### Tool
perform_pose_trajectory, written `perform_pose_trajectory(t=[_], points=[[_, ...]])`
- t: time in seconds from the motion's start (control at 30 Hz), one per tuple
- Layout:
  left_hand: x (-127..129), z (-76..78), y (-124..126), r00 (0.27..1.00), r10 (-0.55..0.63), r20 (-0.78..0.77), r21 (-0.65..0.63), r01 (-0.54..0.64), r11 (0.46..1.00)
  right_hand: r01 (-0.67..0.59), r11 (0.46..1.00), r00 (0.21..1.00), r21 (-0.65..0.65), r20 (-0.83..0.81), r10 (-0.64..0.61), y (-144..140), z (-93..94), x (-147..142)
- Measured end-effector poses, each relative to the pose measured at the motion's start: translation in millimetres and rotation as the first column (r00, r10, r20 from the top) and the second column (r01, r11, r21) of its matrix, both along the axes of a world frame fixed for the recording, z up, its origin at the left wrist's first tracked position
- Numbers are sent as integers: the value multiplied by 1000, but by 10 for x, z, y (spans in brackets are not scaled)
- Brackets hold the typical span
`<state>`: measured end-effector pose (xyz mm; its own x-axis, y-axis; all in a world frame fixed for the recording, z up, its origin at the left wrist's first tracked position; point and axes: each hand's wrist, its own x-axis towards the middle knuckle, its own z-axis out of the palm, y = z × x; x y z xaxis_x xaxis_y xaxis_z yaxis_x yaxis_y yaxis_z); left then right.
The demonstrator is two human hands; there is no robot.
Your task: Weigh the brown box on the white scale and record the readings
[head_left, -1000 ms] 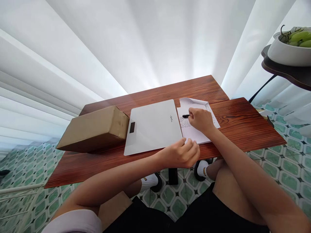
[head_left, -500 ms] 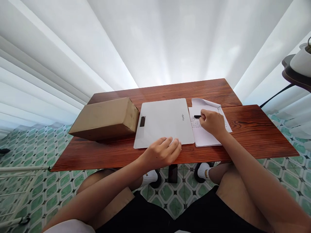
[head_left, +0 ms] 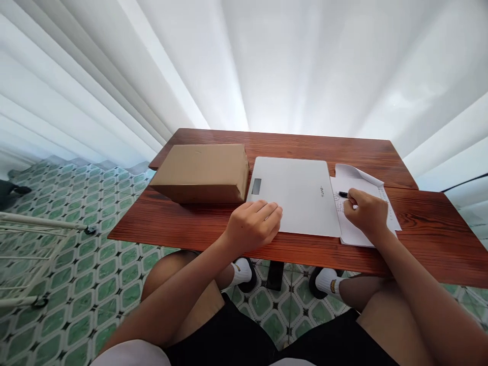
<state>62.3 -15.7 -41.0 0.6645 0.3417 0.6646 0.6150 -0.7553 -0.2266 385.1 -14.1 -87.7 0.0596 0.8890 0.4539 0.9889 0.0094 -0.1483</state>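
My right hand (head_left: 368,211) is closed around a black pen (head_left: 343,194), over handwritten sheets of paper (head_left: 354,234). One sheet curls up at its far edge. Left of the paper lies a flat white digital scale (head_left: 295,190) with a small grey display (head_left: 256,186) on its left side. My left hand (head_left: 255,222) rests at the scale's near left edge, palm down, fingers loosely stretched out and holding nothing. The hand hides that corner of the scale. Further left, a closed brown cardboard box (head_left: 206,165) sits close beside the scale.
Everything stands on a reddish-brown wooden table (head_left: 190,223). White curtains (head_left: 274,66) hang behind it. A white metal rack (head_left: 41,254) stands on the tiled floor at left. A dark flat object (head_left: 275,275) lies on the floor between my feet.
The view has turned left, so the table's things appear further right. My left hand has shifted left along the scale's near edge. My right hand still grips the pen over the paper.
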Motion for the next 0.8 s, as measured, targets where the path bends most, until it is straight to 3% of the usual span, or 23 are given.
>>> perform_pose_trajectory(t=[0.23,0.47,0.67,0.8], points=[[-213,40,120,992,84,90,-22,-82,996,10,996,1000,87,12,-12,-70,-20,39],[-335,140,257,972,195,130,-36,-192,981,-55,989,996,140,80,44,-115,-104,75],[-556,362,392,898,365,248,-88,-354,931,-35,989,994,142,111,19,-201,-189,145],[-792,454,543,828,471,304,-190,-432,882,-27,986,996,162,93,12,-217,-159,104]])
